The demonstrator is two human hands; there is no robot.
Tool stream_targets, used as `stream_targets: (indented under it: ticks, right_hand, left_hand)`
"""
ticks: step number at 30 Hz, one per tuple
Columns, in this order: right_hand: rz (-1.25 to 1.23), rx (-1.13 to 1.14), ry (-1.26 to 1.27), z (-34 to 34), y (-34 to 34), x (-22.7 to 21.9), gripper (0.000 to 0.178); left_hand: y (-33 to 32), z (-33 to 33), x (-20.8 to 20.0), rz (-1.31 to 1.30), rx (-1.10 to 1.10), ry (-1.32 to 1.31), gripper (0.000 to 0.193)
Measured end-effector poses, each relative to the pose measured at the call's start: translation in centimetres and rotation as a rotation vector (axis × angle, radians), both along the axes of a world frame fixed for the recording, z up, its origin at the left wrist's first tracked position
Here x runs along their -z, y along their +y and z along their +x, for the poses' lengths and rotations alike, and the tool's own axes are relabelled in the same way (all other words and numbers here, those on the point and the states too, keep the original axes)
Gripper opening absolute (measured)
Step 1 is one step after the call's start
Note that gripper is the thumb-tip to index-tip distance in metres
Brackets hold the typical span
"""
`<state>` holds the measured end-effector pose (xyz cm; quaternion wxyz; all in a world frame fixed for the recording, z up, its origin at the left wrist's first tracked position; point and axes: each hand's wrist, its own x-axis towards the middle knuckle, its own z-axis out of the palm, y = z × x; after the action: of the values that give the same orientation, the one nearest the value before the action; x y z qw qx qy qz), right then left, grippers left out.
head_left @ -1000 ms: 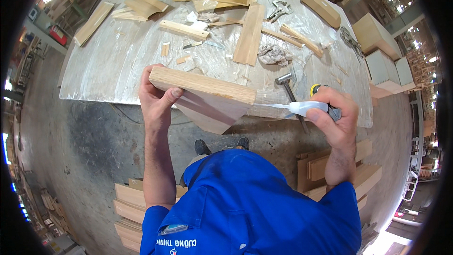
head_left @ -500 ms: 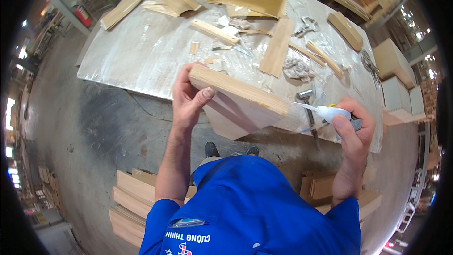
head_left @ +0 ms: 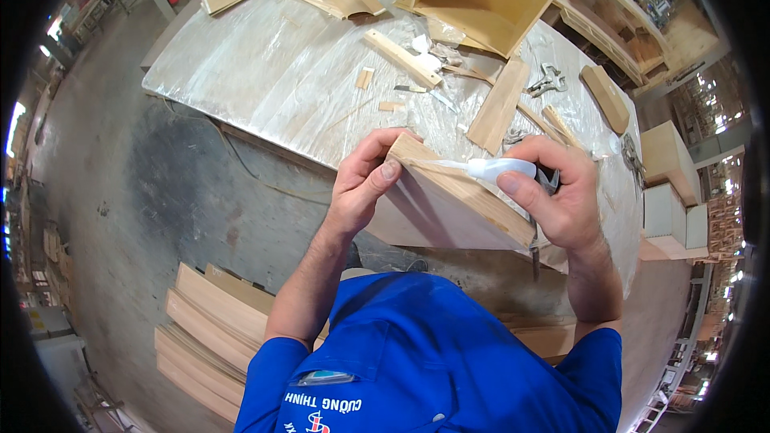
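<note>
My left hand (head_left: 361, 184) is closed around the left end of a thick wooden panel (head_left: 469, 199), thumb on its near face and fingers behind. The panel is tilted, with its long narrow edge turned up and its pale face toward me. In my right hand (head_left: 565, 196) is a white glue bottle (head_left: 499, 168), held on its side above that edge. Its thin nozzle points left, close to the edge near my left fingers. Whether the tip touches the wood I cannot tell.
A plastic-covered workbench (head_left: 265, 72) holds wood strips (head_left: 401, 58), a long board (head_left: 499, 106), a metal clamp (head_left: 549, 80) and an open wooden box (head_left: 485, 2). Stacked boards (head_left: 212, 313) lie at lower left. Pale boxes (head_left: 672, 164) stand at right.
My right hand has carried the glue bottle left along the panel's edge, from its right end toward my left hand. Hands and panel now appear farther right against the bench, and the view has shifted.
</note>
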<state>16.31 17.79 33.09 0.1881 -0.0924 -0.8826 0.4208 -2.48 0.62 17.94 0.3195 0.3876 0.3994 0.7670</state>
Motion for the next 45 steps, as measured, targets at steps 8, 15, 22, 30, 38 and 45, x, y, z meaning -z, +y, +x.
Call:
stream_targets:
  ticks: [8,15,22,30,38,45]
  right_hand:
    - [0.050,0.003,-0.018,-0.9,-0.3,0.0,0.016]
    - [0.073,0.010,-0.021,-1.3,-0.4,-0.1,0.015]
    - [0.071,0.007,-0.036,-1.6,-0.4,-0.4,0.015]
    - [0.074,0.021,-0.022,-0.9,-0.2,-0.5,0.013]
    - [0.066,0.046,-0.037,0.3,0.0,-0.8,0.013]
    - [0.020,0.067,-0.029,0.7,-0.2,-0.9,0.013]
  left_hand:
    - [0.0,-0.3,0.3,0.032,0.035,-0.015,0.051]
    - [0.2,-0.4,0.3,0.042,0.041,-0.010,0.051]
    - [0.2,-0.4,0.1,0.023,0.034,-0.013,0.051]
    - [0.5,-0.5,0.2,-0.029,0.034,-0.043,0.061]
    - [0.7,-0.6,0.3,0.018,0.026,-0.023,0.054]
    - [0.6,-0.6,0.5,0.018,0.022,-0.044,0.057]
